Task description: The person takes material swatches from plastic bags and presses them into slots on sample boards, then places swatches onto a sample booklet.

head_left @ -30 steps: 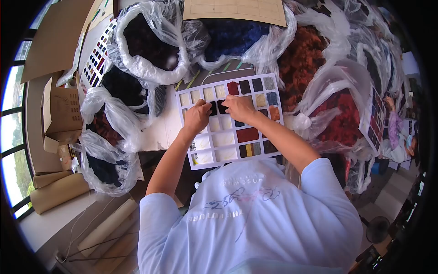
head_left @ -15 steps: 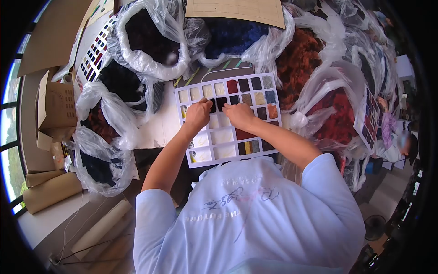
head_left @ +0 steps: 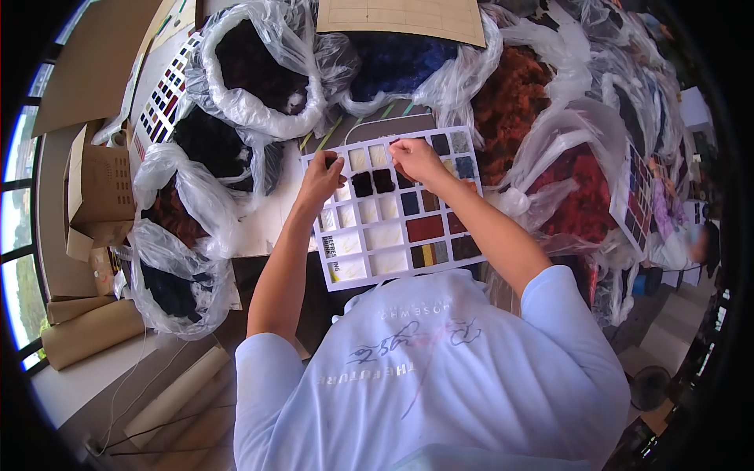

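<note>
A white sample board (head_left: pixel 345 241) lies in front of me, its square windows partly filled with coloured fibre. Two black fibre patches (head_left: pixel 372 182) sit side by side in the second row. My left hand (head_left: pixel 322 179) is over the board's upper left, fingers pinched together; a dark spot shows at the fingertips, too small to name. Over the top row, my right hand (head_left: pixel 417 161) has its fingertips pinched at the red patch's window and covers most of it. Whatever is in that pinch is hidden. A dark red patch (head_left: pixel 425 228) fills a wider window lower down.
Clear plastic bags of loose fibre surround the board: blue (head_left: pixel 400 67), rust (head_left: pixel 514 102), red (head_left: pixel 577 188) and black (head_left: pixel 210 141). A second colour card (head_left: pixel 163 98) lies at upper left. Cardboard boxes (head_left: pixel 102 184) stand left. Another person (head_left: pixel 675 228) holds a swatch board (head_left: pixel 631 200) at right.
My hands have moved apart from the black patches, which now show fully. The left went left and slightly up; the right went up to the top row, over the red patch.
</note>
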Demonstrator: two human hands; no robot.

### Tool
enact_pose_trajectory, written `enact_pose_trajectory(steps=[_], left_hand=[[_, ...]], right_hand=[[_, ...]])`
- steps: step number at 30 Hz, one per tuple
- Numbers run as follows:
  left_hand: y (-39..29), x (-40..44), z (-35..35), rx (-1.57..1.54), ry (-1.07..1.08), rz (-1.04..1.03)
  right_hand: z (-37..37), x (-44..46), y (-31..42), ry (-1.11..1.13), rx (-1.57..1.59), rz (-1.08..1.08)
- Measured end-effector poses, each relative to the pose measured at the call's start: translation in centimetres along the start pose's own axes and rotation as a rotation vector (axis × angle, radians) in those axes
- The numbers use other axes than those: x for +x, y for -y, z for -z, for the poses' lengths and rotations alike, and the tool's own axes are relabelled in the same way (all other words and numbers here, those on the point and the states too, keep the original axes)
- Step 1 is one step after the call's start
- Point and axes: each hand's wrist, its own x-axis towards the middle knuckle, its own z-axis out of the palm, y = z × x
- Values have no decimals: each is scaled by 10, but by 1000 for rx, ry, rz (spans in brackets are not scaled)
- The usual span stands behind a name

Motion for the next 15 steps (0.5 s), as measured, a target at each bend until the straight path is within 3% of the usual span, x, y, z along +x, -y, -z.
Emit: enact_pose_trajectory(steps=[1,5,7,9,11,13,15], left_hand=[[4,-2,5,-181,-34,26],[35,7,1,-290,-93,91],[32,8,-3,-348,-92,82],[32,13,-6,-201,-84,-41],[32,20,-12,-127,-123,-92],[34,29,-16,-52,-166,-145],[34,37,-17,25,-201,-186]], right_hand=[[6,-7,5,24,415,-305],[-6,4,-38,202,1012,-311],[-11,8,-35,225,1011,-300],[-21,16,-31,108,680,-154],[-29,29,-32,65,661,-75],[-26,34,-20,43,374,43],[-32,55,-27,37,333,91]])
